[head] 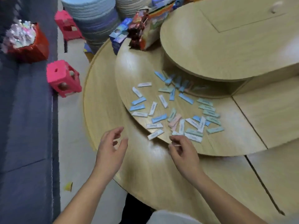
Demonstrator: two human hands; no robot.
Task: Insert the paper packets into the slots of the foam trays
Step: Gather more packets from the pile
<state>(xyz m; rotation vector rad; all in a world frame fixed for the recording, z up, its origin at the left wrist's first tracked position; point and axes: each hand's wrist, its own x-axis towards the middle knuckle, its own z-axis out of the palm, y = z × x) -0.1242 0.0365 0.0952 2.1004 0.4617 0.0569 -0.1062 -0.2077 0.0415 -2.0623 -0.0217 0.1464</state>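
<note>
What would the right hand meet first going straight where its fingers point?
Likely the pale packet at the raised board's near edge, just ahead of the right hand; depth is hard to judge.

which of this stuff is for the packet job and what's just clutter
Job: small blue, white, green and pink paper packets on the round wooden turntable; likely the stacked pale blue round trays.
Clutter: pink plastic stools; red box of shiny wrappers; snack bags.

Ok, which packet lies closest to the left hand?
The white packet at the round board's near edge; every other packet lies farther back or right, away from the left hand.
</note>
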